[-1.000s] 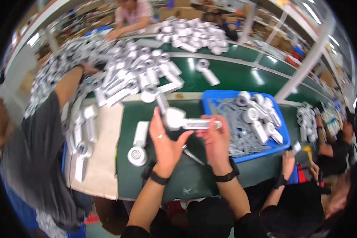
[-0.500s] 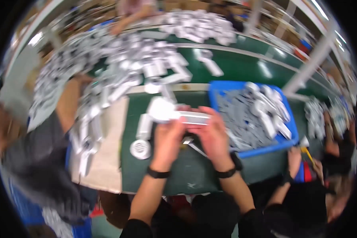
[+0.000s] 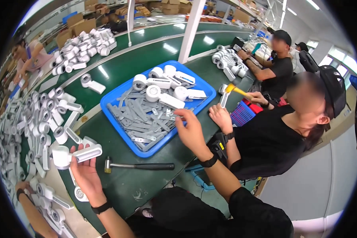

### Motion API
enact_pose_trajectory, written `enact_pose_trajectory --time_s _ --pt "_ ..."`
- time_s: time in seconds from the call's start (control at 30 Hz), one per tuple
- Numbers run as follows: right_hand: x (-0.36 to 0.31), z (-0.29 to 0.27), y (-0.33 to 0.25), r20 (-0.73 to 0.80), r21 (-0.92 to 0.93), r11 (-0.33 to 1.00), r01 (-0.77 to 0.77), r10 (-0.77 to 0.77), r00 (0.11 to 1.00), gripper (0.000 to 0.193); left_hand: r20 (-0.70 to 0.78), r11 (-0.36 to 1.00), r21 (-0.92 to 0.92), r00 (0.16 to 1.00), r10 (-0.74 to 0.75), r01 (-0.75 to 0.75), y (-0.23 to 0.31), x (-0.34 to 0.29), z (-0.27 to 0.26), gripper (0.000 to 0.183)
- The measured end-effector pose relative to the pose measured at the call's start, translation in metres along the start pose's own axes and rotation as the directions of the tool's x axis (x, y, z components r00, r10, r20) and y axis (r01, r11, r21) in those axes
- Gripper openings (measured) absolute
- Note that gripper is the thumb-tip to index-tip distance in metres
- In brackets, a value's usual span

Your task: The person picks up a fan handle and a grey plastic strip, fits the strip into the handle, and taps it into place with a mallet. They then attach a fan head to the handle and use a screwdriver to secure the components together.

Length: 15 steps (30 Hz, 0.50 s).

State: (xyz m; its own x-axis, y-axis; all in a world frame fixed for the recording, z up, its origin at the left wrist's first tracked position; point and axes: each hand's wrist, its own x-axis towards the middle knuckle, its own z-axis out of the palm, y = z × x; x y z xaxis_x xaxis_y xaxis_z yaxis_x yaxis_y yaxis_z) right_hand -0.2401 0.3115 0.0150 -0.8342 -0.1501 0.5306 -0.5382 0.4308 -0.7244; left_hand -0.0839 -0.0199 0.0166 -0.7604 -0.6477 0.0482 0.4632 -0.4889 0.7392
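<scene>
My left hand (image 3: pixel 86 172) holds a white handheld fan (image 3: pixel 89 153), its handle lying across the fingers and its round head pointing left. My right hand (image 3: pixel 190 134) is empty, fingers apart, over the near right rim of a blue tray (image 3: pixel 141 152). In that tray lie many flat grey plastic strips (image 3: pixel 127 116), with several white fans (image 3: pixel 168 99) piled on them toward the far side. Between my hands a small hammer (image 3: pixel 152 166) with a black grip rests on the green table.
More fans (image 3: pixel 39 123) are heaped at the left, beside another person's arm (image 3: pixel 31 206). To my right a co-worker (image 3: pixel 273 135) holds a yellow-handled hammer (image 3: pixel 237 91) by a fan. A white post (image 3: pixel 191 31) rises behind the tray.
My view has swung to the right. My hands, together at one fan before, are now apart: the left keeps the fan, the right has let go and moved to the tray.
</scene>
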Motion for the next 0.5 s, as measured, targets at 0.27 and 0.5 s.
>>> enact_pose_trajectory --time_s 0.27,0.5 --pt "-0.02 -0.037 0.032 0.009 -0.006 0.975 -0.223 0.223 0.975 0.017 0.009 0.999 -0.023 0.999 -0.034 0.034 -0.001 0.002 -0.004 0.057" --pt "0.009 -0.031 0.044 -0.083 -0.113 0.99 -0.085 0.076 0.994 0.019 0.038 0.999 -0.033 0.999 -0.038 0.039 -0.003 0.006 -0.002 0.056"
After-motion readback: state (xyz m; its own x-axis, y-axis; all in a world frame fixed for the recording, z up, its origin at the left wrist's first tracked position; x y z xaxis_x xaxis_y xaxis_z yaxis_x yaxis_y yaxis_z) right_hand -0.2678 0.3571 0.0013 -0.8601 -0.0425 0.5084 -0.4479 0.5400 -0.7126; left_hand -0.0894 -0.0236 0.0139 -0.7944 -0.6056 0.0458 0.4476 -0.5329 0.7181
